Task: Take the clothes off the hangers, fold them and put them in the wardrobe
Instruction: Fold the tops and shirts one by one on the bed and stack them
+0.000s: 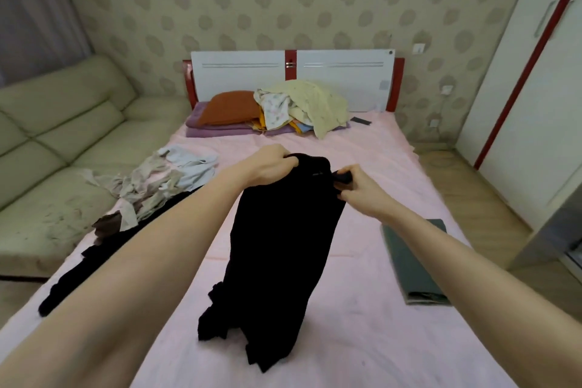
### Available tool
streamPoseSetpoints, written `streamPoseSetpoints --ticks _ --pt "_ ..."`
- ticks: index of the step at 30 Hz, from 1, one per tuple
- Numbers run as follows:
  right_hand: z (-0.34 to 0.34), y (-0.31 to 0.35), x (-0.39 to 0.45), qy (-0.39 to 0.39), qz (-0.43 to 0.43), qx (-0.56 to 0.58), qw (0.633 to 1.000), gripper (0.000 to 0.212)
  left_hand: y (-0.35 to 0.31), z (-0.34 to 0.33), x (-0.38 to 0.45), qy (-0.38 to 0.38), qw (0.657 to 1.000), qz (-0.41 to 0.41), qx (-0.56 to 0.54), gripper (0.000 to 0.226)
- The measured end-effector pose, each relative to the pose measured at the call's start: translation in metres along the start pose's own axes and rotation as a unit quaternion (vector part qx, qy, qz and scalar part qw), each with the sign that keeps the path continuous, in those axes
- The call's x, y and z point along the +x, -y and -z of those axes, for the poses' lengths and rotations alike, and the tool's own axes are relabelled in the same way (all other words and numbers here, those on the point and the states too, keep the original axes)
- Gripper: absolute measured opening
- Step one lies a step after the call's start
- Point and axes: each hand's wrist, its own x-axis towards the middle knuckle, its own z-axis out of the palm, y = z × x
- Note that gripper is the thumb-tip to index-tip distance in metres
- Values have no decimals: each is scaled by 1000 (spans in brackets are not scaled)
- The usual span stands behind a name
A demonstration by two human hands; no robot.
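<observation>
One black cloth garment (pixel 277 249) hangs mid-frame, hem bunched on the pink bedsheet (pixel 362 340). Left hand (pixel 271 164) and right hand (pixel 356 184) each pinch its top edge — advise holding level, shaking out creases before folding.

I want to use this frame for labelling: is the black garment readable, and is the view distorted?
Head view: black garment is near featureless, folds lost in shadow; both hands, left hand and right hand, slightly soft; wide-angle bends the wardrobe edge; lighting dim, even, no glare.
</observation>
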Motion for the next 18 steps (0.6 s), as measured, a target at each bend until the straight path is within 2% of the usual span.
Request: streamPoseSetpoints --ticks 1,2,5,7,9,12,14,18 --pt "-2 0 -2 5 17 -65 998 27 -6 1 0 -6 1000 -6 5 37" --pt "0 2 -10 -21 31 -120 992 26 -15 2 -3 -12 1000 -17 8 35" --pt "5 11 -24 -164 55 -275 946 7 -27 4 -20 -18 998 -30 -56 34" --pt "10 15 -41 -251 51 -347 902 23 -27 8 -41 -20 990 -29 -140 36" --pt "10 23 -61 -319 92 -331 883 32 -27 13 -67 -7 973 -15 -228 31" --pt "-7 45 -97 -321 195 -204 904 28 -29 21 -114 39 940 -23 -337 18" --pt "-22 64 -121 -328 202 -123 915 28 -33 24 -142 53 918 -37 -392 18" --pt "-55 104 -174 -378 212 -39 901 24 -39 37 -198 58 894 -53 -441 21"
